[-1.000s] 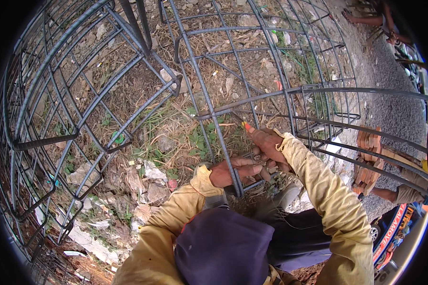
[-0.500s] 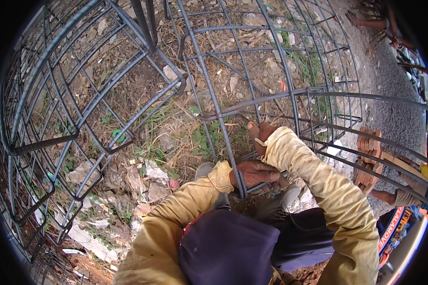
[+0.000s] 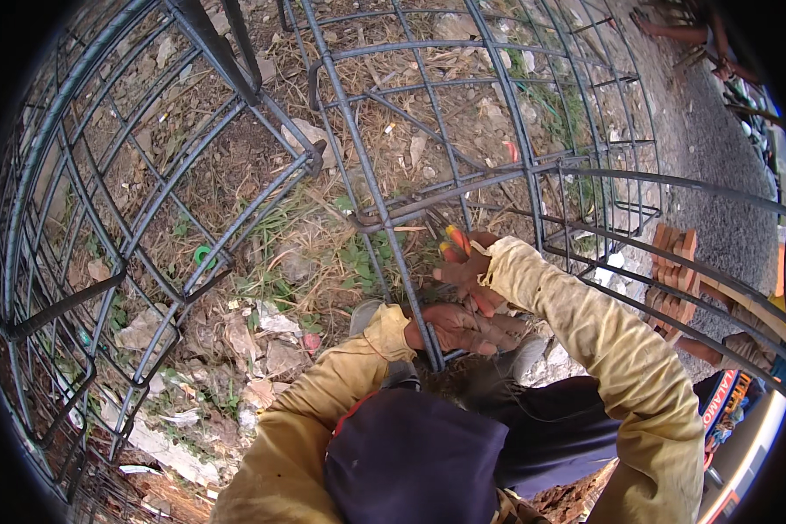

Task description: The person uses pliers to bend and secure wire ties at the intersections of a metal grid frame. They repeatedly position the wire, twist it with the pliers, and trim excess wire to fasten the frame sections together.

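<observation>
The right hand [image 3: 465,272] is closed around a hand tool with orange-and-yellow handles [image 3: 453,237], just beyond the left hand and to the right of the long bar [image 3: 402,262] of a steel cage. The left hand [image 3: 467,329] lies at that bar's near end, fingers partly curled toward the right; shadow and overlap blur the gap between the hands, so I cannot tell whether it grips anything. The tool should be light enough for one hand and rigid, its coloured handles the natural place to hold, though dusty or sweaty fingers might slide on them. The cage bars look stiff and hard to damage; the whole frame would be heavy and awkward, so it seems best steadied by a bare stretch of bar beside the near corner, clear of cut ends
</observation>
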A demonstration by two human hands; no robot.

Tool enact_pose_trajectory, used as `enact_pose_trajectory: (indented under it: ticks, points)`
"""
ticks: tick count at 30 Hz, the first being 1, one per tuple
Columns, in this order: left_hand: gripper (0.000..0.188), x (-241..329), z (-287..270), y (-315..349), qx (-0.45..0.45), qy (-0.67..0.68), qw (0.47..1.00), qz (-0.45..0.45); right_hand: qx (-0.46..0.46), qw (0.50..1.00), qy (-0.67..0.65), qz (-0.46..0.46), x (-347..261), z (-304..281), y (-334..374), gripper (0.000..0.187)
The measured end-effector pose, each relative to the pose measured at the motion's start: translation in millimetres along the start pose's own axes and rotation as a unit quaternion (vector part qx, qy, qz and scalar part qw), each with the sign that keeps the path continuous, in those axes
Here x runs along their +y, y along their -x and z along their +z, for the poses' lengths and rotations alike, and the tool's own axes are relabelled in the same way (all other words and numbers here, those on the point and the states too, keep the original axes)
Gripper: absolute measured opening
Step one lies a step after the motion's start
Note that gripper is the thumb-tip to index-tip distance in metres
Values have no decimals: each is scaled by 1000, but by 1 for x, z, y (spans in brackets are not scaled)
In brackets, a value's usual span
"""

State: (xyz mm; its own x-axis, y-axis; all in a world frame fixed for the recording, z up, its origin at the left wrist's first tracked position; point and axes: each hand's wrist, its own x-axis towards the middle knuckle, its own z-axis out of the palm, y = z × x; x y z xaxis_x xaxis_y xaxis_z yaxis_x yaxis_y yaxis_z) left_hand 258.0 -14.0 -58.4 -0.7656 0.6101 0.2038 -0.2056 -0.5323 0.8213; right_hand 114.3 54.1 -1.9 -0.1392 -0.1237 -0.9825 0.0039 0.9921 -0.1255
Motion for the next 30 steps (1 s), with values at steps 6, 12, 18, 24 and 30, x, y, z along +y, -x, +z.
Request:
enact_pose_trajectory:
  ticks: [6, 12, 18, 24, 30]
  points:
    - [40, -38, -12, 14, 10, 111, 993, 24, -40, 972, -229, 16, -6, 5, 22, 38]
    - [44, -20, -44, 51, 232, 468, 851, -44, -73, 938, -336, 39, 5, 16, 13, 42]
    - [30, -2, -47, -16, 329, 621, 709, -57, -123, 867, -483, 1, 9, 34, 18, 42]
    - [29, -27, -55, -19, 341, 636, 692, -25, -57, 918, -388, 56, 5, 30, 34, 53]
    - [26, -20, -56, -54, 501, 570, 650, -28, 117, 974, 64, -182, 26, 15, 21, 40]
